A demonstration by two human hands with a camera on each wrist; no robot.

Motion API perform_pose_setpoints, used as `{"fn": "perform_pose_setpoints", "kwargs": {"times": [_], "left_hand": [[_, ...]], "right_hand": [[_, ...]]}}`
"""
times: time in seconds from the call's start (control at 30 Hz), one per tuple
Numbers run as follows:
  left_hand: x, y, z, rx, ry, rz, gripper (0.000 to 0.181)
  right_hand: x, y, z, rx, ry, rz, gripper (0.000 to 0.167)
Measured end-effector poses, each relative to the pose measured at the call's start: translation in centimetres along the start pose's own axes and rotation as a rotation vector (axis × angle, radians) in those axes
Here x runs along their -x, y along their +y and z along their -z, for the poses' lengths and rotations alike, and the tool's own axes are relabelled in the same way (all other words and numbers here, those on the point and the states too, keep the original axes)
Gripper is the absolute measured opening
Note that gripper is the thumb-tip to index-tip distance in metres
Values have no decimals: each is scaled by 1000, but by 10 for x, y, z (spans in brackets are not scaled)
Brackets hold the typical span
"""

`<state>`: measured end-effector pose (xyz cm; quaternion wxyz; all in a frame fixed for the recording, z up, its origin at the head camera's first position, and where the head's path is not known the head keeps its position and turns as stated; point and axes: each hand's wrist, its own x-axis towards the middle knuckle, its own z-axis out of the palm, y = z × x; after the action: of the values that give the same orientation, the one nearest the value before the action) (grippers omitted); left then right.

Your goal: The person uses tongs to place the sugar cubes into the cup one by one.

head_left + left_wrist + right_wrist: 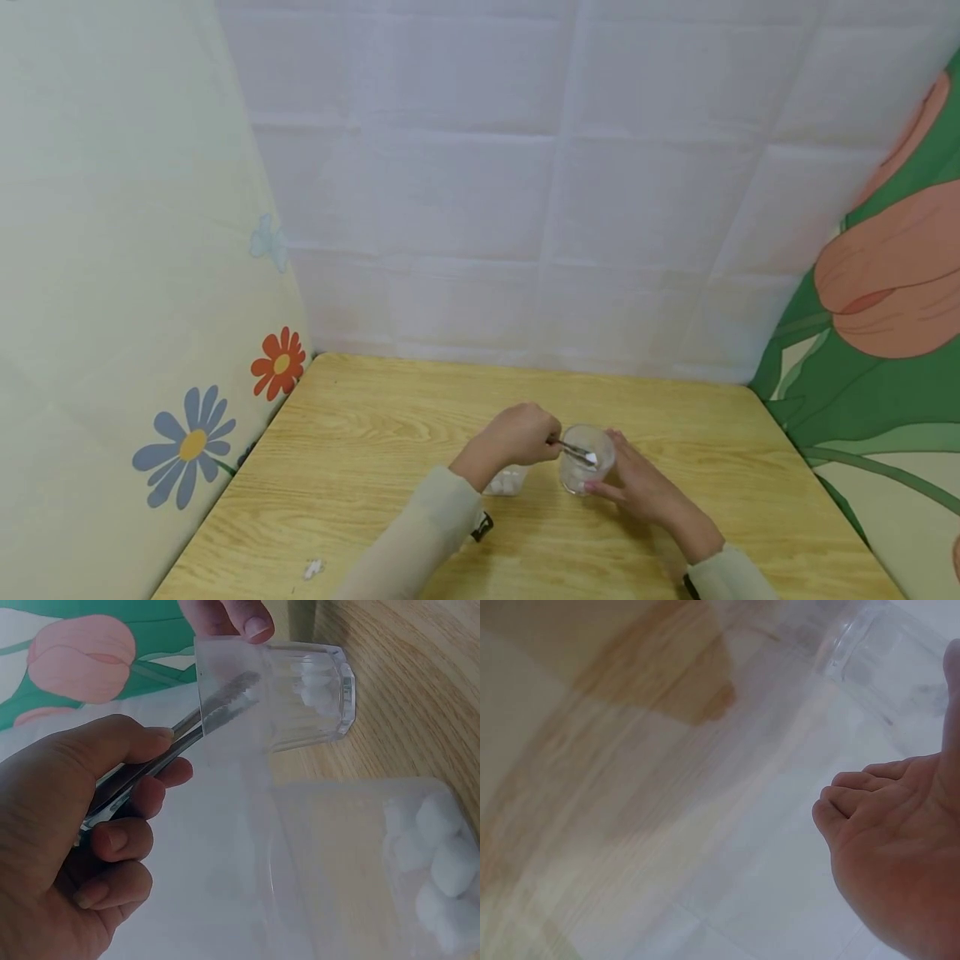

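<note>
My left hand (525,435) grips metal tongs (176,742), the thumb on one side and curled fingers on the other. The tongs' serrated tips reach through the mouth of a clear glass (573,481); whether they pinch anything I cannot tell. White cotton balls (319,694) lie at the glass's bottom. Around the glass's right side my right hand (647,490) holds it, thumb in front and fingers behind. Left of the glass, partly hidden under my left wrist, stands a translucent plastic container (322,817) with several cotton balls (450,866) inside. The right wrist view shows my right palm (900,840) beside the glass (892,675).
A small white piece (313,569) lies on the wooden table (360,433) near the front left. A white cloth (465,208) hangs behind the table, with flower-printed cloths at the left and right sides.
</note>
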<state>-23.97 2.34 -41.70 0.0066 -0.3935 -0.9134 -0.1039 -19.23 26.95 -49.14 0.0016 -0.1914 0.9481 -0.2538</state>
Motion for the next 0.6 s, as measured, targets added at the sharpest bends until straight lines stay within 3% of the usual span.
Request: {"fn": "perform_pose_setpoints", "kwargs": {"times": [0.6], "left_hand": [[1, 4, 1, 0, -12, 13, 38]], "right_hand": [[-2, 3, -3, -15, 16, 40, 87]]}}
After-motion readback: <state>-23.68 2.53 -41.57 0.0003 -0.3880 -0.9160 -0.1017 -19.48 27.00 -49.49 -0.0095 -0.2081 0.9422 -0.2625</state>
